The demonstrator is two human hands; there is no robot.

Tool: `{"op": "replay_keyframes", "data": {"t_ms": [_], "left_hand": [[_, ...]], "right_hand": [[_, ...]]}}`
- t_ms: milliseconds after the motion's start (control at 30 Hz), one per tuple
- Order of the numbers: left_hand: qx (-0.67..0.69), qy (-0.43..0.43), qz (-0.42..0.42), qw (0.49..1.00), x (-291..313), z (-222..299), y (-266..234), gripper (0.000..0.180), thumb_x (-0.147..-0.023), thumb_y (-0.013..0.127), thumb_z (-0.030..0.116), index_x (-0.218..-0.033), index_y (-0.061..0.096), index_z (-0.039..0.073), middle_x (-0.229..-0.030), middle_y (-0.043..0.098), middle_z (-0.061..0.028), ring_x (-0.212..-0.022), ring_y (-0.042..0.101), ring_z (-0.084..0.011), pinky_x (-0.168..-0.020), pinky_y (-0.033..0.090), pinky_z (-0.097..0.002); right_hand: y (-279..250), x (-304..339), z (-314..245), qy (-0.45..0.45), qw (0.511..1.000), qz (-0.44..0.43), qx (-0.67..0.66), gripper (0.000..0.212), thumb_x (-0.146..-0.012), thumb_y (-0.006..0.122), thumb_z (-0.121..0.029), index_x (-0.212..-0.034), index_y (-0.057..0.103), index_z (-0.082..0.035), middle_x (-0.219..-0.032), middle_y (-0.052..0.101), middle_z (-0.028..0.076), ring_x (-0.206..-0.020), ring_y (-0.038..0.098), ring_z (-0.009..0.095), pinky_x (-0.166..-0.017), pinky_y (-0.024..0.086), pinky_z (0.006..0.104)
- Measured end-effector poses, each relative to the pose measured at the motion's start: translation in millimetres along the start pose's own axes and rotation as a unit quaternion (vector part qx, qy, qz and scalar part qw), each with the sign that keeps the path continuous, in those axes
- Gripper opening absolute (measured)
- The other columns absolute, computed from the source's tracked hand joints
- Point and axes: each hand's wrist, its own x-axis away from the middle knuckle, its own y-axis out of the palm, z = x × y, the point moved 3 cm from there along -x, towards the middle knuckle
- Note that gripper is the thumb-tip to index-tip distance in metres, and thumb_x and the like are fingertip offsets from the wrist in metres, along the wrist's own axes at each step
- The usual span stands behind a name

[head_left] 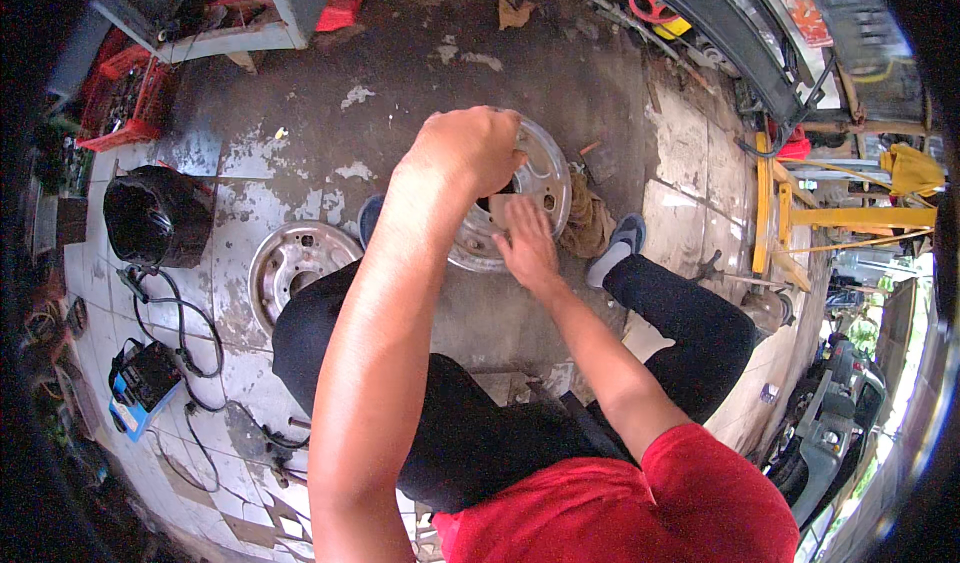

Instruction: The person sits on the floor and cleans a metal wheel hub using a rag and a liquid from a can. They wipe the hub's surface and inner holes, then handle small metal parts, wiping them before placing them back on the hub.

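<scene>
A bare metal wheel rim (pixel 550 148) is propped at a slant between my feet. At its upper edge my left hand (pixel 465 148) is closed, with the fingertips hidden behind the knuckles; it appears to grip the rim. My right hand (pixel 530 238) lies against the lower middle of the rim, its fingers stretched out and slightly blurred. A small brownish patch shows by these fingers, too unclear to name. A crumpled brown cloth (pixel 588 218) lies just right of the rim. On the floor to the left, a second wheel rim (pixel 265 273) lies partly behind my knee.
At left stand a black bucket-like container (pixel 150 213) and a blue-and-black boxed device (pixel 145 383) with a black cable (pixel 215 338). A red crate (pixel 120 98) is further back. A yellow metal stand (pixel 770 218) is at right. Worn paint marks the floor.
</scene>
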Motion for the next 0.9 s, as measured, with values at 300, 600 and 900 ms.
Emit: {"op": "replay_keyframes", "data": {"t_ms": [300,600,900], "left_hand": [[0.002,-0.002,-0.028,1.0,1,-3,-1,0.038,-0.09,0.062,0.033,-0.119,0.063,0.008,-0.104,0.069,-0.0222,-0.099,0.066,-0.0396,-0.085,0.053,-0.0484],[-0.003,-0.012,-0.048,0.999,2,3,-7,0.038,-0.09,0.063,0.033,-0.117,0.063,0.007,-0.104,0.069,-0.0222,-0.099,0.065,-0.0396,-0.086,0.053,-0.0484],[0.003,-0.002,-0.037,0.999,0,-1,-6,0.039,-0.09,0.062,0.033,-0.119,0.062,0.006,-0.105,0.068,-0.0224,-0.1,0.065,-0.04,-0.086,0.054,-0.0481]], "right_hand": [[-10,6,18,0.073,0.997,-0.015,0.009,0.071,-0.095,0.056,-0.039,-0.147,0.032,0.004,-0.156,0.027,0.02,-0.147,0.021,0.033,-0.119,0.017,0.0481],[-4,16,0,0.039,0.999,0.021,-0.01,0.071,-0.093,0.056,-0.043,-0.142,0.039,0.006,-0.152,0.035,0.023,-0.144,0.027,0.037,-0.118,0.016,0.0517],[1,11,8,0.054,0.997,0.05,-0.013,0.073,-0.093,0.056,-0.045,-0.142,0.039,0.006,-0.152,0.033,0.024,-0.144,0.026,0.037,-0.118,0.017,0.0523]]}}
